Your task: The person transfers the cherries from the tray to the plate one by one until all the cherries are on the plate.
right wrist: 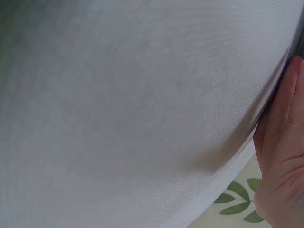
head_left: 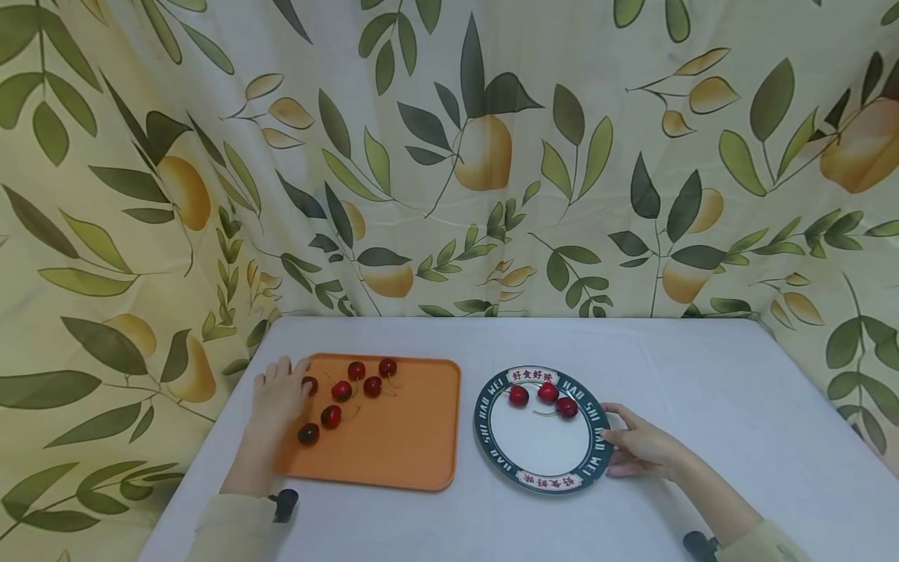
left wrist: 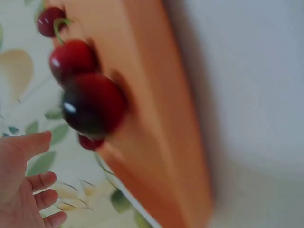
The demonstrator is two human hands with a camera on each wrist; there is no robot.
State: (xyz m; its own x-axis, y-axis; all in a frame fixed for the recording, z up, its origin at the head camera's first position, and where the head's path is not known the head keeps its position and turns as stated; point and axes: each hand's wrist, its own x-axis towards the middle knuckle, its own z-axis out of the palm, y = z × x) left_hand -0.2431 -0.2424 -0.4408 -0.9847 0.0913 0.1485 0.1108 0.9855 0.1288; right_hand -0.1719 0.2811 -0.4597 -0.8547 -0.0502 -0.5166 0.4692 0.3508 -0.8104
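On the left, an orange tray carries several dark red cherries. My left hand is over the tray's left edge, beside a partly hidden cherry. Its fingers look loosely spread in the left wrist view, where the left hand is apart from the nearest cherry. To the right of the tray lies a round plate with a dark lettered rim and 3 cherries near its far side. My right hand holds the plate's right rim; the right wrist view shows only part of this hand.
A white cloth covers the table under the tray and plate. Behind the table hangs a curtain printed with leaves and fruit. The tray has a raised rim, a short gap from the plate.
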